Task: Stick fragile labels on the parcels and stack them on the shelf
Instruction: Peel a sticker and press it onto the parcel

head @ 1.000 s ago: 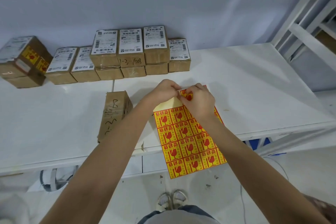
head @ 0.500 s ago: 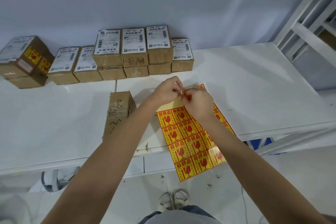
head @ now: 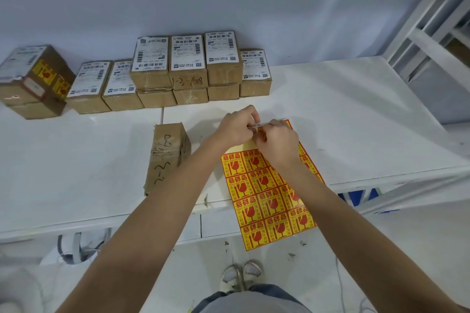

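Label sheet (head: 267, 198): yellow with red fragile marks, laid on the white tabletop (head: 356, 114), its near end overhanging the front edge. Far corner is pinched by the left hand (head: 237, 128), fingers curled; a label at that corner is pinched by the right hand (head: 278, 143), fingertips pressed together on it.

Loose parcel (head: 166, 157): brown carton with handwritten marks, lying just left of the sheet, untouched.

Parcel row (head: 188, 68): cartons with white shipping labels, ranged along the wall, some stacked two high.

Labelled stack (head: 35, 81): far left, yellow fragile labels seen on the upper carton.

White shelf frame (head: 432, 33): at right.
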Tool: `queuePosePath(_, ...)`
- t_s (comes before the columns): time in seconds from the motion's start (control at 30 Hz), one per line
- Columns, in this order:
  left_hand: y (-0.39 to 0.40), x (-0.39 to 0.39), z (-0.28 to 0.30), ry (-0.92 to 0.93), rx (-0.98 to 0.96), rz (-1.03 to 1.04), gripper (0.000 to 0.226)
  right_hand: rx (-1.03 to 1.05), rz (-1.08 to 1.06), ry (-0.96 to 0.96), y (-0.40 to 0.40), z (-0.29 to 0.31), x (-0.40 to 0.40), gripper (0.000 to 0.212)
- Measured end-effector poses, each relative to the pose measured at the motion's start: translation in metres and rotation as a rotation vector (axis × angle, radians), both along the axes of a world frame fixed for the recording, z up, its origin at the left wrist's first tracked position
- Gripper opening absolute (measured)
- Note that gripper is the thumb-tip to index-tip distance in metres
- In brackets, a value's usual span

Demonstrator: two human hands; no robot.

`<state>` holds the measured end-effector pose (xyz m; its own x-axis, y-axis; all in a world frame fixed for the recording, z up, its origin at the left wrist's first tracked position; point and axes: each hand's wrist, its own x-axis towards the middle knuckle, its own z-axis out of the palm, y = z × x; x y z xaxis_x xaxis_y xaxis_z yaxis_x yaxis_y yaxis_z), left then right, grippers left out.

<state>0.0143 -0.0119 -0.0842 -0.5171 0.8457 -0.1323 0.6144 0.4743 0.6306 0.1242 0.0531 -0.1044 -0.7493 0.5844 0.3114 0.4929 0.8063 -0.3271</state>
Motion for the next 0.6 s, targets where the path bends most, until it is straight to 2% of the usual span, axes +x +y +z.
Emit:
queuePosePath(0.17, -0.002, 0.000, 0.002, 0.050, -0.007, -0.018, 0.022, 0.025, 0.030, 0.036, 0.005, -0.006, 0.004, 0.019)
queuePosePath(0.4, -0.003, 0.000, 0.003, 0.103, 0.007, -0.050, 0.015, -0.080, 0.033, 0.055, 0.008, -0.007, 0.004, 0.022)
queuePosePath(0.6, -0.005, 0.008, -0.002, 0.344, -0.042, -0.021, 0.022, -0.106, 0.006, -0.045, 0.007, -0.003, 0.001, 0.026)
